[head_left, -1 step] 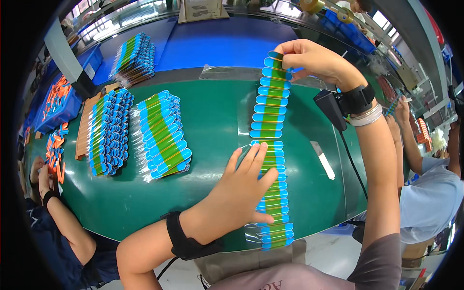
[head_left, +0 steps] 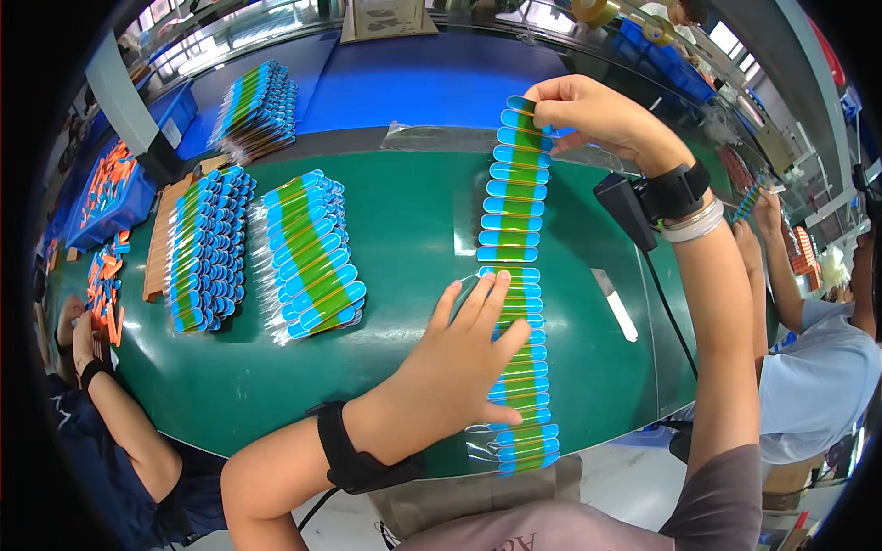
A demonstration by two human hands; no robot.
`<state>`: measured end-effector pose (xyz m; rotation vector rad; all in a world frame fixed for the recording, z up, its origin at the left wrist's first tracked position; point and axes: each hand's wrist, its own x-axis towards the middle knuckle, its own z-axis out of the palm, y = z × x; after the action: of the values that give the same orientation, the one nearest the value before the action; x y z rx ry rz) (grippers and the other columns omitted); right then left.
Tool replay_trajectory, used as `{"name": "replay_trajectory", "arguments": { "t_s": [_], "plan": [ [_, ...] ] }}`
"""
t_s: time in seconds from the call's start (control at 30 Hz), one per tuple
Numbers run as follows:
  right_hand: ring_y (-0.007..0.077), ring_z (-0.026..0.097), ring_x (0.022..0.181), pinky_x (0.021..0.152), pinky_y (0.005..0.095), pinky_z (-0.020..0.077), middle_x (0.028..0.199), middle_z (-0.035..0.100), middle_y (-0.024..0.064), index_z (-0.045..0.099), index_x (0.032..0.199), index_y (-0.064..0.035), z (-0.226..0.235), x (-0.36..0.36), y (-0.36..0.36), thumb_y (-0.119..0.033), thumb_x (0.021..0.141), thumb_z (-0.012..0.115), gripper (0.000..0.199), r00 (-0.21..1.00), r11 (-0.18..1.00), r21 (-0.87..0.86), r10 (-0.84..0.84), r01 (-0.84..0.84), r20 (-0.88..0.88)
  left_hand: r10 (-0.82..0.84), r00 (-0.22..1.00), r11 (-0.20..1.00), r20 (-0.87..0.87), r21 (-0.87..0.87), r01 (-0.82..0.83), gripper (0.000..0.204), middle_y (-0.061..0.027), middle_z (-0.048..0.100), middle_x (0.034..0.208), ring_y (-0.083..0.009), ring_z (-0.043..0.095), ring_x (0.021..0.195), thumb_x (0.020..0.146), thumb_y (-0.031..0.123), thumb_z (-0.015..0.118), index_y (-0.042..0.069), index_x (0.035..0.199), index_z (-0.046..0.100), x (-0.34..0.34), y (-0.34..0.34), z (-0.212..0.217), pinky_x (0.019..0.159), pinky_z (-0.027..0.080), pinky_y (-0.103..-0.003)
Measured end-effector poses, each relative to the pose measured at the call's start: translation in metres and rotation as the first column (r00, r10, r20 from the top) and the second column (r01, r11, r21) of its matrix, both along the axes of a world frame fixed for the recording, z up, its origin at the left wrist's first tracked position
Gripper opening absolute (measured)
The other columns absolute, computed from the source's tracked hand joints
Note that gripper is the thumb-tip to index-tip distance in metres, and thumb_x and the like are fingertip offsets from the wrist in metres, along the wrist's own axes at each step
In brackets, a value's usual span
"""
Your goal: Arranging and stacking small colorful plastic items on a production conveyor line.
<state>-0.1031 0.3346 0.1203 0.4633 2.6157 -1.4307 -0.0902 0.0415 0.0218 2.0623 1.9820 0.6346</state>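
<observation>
A long strip of flat, round-ended blue pieces with green middles [head_left: 511, 207] runs from the table's near edge toward its far side. At the far end, my right hand [head_left: 574, 110] is closed in a pinch on the strip's last pieces. My left hand [head_left: 459, 354] lies palm down with fingers spread, its fingertips touching the strip midway and its palm over the strip's left side. Clear plastic film shows beside the near end of the strip. Part of the strip is hidden under my left hand.
Stacked blue-green strips [head_left: 317, 257] lie to the left, with another stack [head_left: 209, 253] beside them and one on the blue mat [head_left: 250, 106]. A white blade-like strip [head_left: 616, 308] lies right. A blue bin [head_left: 115, 207] holds orange and blue pieces. People sit at both sides.
</observation>
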Motion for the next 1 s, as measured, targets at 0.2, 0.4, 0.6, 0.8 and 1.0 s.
{"name": "replay_trajectory", "arguments": {
  "t_s": [0.2,0.4,0.6,0.8,1.0],
  "plan": [
    [0.0094,0.056,0.08,0.07,0.0285,0.0476,0.09,0.067,-0.0009,0.069,0.107,-0.0019,-0.037,-0.023,-0.01,-0.029,0.096,0.058,0.031,0.989,0.968,0.216,-0.107,0.127,-0.101,0.002,0.999,1.0,-0.039,0.027,-0.001,0.084,-0.0365,0.031,0.148,-0.0458,0.027,0.143,0.072,0.061,0.075,0.0,0.124,0.051,-0.002,-0.004,-0.005,0.115,0.021,-0.058],
    [0.0343,0.065,0.083,0.076,0.0397,0.052,0.086,0.068,0.0153,0.064,0.098,-0.0009,-0.109,-0.042,-0.002,-0.014,0.087,0.067,0.018,0.915,0.741,0.661,0.18,0.117,-0.362,-0.021,0.997,0.999,-0.08,0.034,0.024,0.083,-0.0369,0.033,0.146,-0.0459,0.029,0.141,0.073,0.062,0.073,0.0,0.123,0.053,0.0,0.0,0.002,0.114,0.021,-0.058],
    [0.0289,0.069,0.082,0.075,0.0365,0.0546,0.087,0.07,0.0145,0.065,0.109,-0.007,-0.073,-0.014,0.023,-0.008,0.082,0.066,0.026,0.92,0.692,0.677,0.049,0.249,-0.389,0.044,0.997,0.996,0.06,0.078,-0.049,0.061,-0.0338,0.04,0.143,-0.0437,0.037,0.136,0.084,0.052,0.069,0.004,0.119,0.058,0.008,-0.01,0.003,0.113,0.024,-0.056],
    [0.0345,0.068,0.098,0.085,0.043,0.0536,0.102,0.071,0.0205,0.075,0.098,-0.0077,-0.062,0.116,0.145,-0.014,0.073,0.076,0.026,0.977,0.426,0.886,-0.176,0.183,-0.117,0.093,0.896,0.995,-0.435,0.068,-0.07,0.037,-0.0212,0.048,0.142,-0.0345,0.046,0.128,0.089,0.026,0.066,0.012,0.123,0.06,0.01,-0.009,0.01,0.108,0.03,-0.052],
    [0.0282,0.068,0.083,0.074,0.0365,0.0523,0.09,0.072,0.0137,0.07,0.1,-0.0031,-0.097,0.138,0.137,-0.012,0.079,0.075,0.023,0.904,0.688,0.608,-0.176,0.396,-0.389,0.16,0.971,0.987,-0.177,0.012,-0.16,0.077,-0.0216,0.042,0.147,-0.0346,0.043,0.133,0.079,0.035,0.077,0.01,0.144,0.045,-0.013,0.013,0.009,0.112,0.025,-0.055]
  ]
}}
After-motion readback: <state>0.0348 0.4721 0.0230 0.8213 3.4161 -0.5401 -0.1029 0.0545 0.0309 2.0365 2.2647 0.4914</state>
